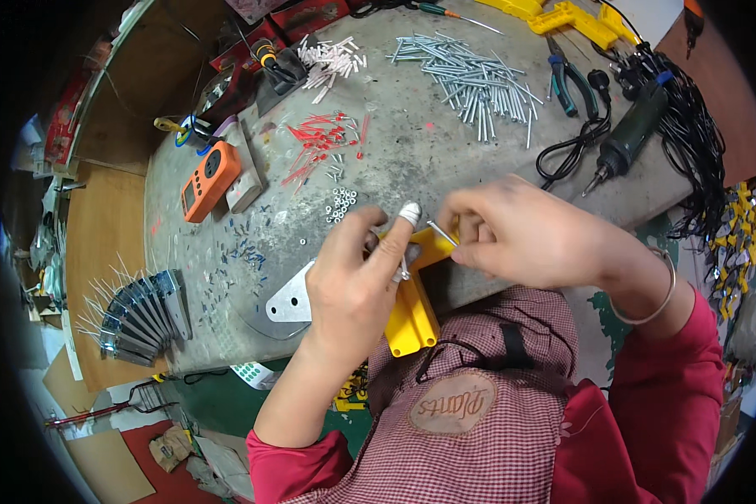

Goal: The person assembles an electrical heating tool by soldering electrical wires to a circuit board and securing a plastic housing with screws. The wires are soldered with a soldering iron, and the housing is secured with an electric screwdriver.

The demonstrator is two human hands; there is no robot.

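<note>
A yellow plastic part (407, 319) with two long arms lies at the table's near edge, beneath my hands. My left hand (353, 281) is closed over it, its thumb wrapped in a white covering. Silver bolt ends show beside those fingers, partly hidden. Between the bent fingers of my right hand (533, 231) is a long silver bolt (442, 233), tilted above the yellow part; this hand is slightly blurred. From under my left hand sticks out a pale metal plate (287, 304) with round holes. Small nuts (341, 204) lie just beyond my left hand.
A heap of long bolts (479, 80) covers the back middle. Red-ended leads (323, 139) and white sleeves (332, 63) lie left of it. An orange meter-like device (211, 181) and a row of metal brackets (147, 315) stand left. Pliers (569, 80), a dark power screwdriver (634, 130) and black cables (676, 126) lie right.
</note>
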